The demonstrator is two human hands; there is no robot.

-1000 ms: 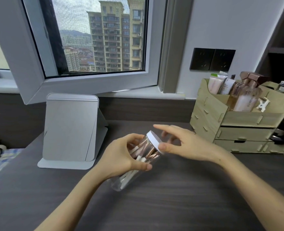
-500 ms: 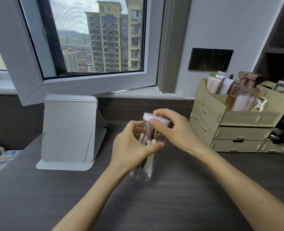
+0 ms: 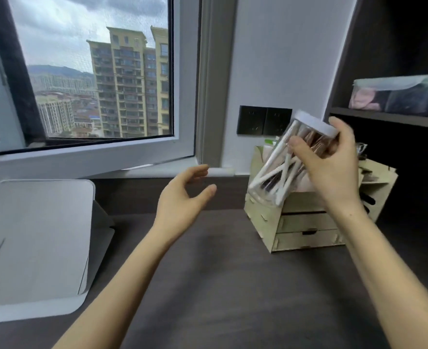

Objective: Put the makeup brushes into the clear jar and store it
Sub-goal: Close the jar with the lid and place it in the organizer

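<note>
The right hand (image 3: pixel 333 167) is clamped around a clear jar (image 3: pixel 287 165), held tilted in the air above the wooden organizer (image 3: pixel 296 222) at the tabletop's (image 3: pixel 233 285) far right. White-handled brushes (image 3: pixel 278 162) lie inside, under its white lid (image 3: pixel 316 123). The left hand (image 3: pixel 180 202) hovers empty, fingers spread, over the tabletop's middle.

Grey daylight pours through the open window (image 3: pixel 82 76), tower blocks outside; white wall (image 3: pixel 283 59), black sockets (image 3: pixel 264 120), dark shelves (image 3: pixel 389 119), dark desk (image 3: pixel 233 285).
</note>
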